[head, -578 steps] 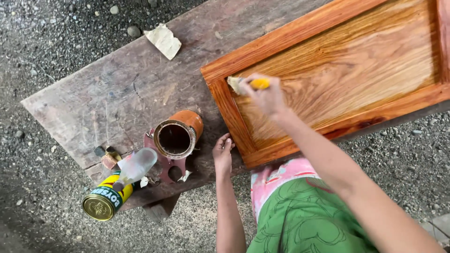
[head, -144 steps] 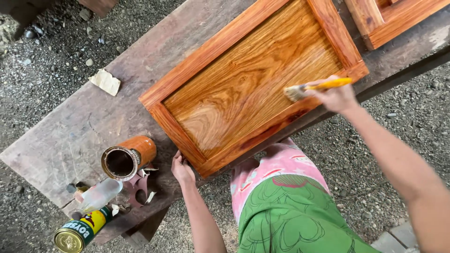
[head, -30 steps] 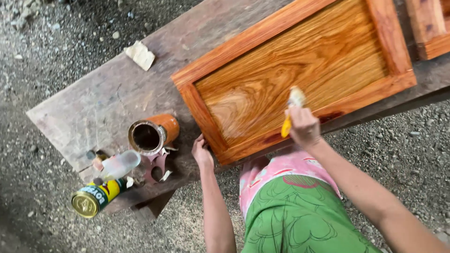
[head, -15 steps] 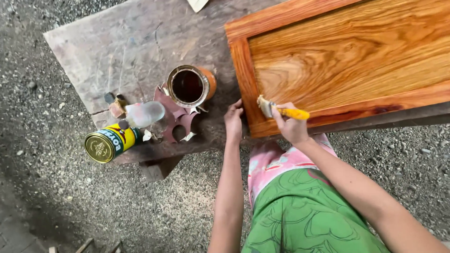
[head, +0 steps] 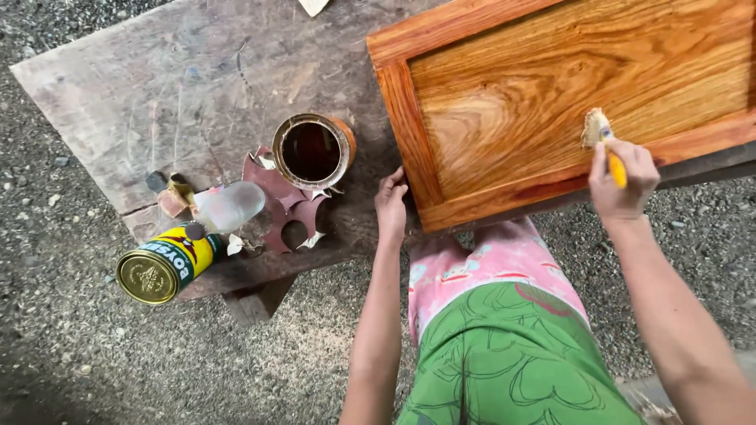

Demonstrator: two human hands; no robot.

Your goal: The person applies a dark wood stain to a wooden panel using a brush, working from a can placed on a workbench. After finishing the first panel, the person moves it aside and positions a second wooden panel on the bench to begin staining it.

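A glossy orange-brown framed wooden panel (head: pixel 567 94) lies on a weathered wooden bench (head: pixel 157 94). My right hand (head: pixel 624 182) is shut on a yellow-handled paintbrush (head: pixel 600 135), whose bristles touch the panel's near frame rail. My left hand (head: pixel 390 206) rests at the panel's near-left corner, fingers against its edge. An open can of dark varnish (head: pixel 312 149) stands on the bench just left of that hand.
A closed yellow-labelled tin (head: pixel 161 266) lies on its side at the bench's near-left edge, next to a clear plastic bottle (head: pixel 228 206) and torn reddish sandpaper (head: pixel 276 206). Gravel ground (head: pixel 71 346) surrounds the bench. A pale scrap (head: pixel 313 6) lies at the far edge.
My right hand has carried the brush from the panel's near-left corner to the right along the near rail. My left hand stays at the corner.
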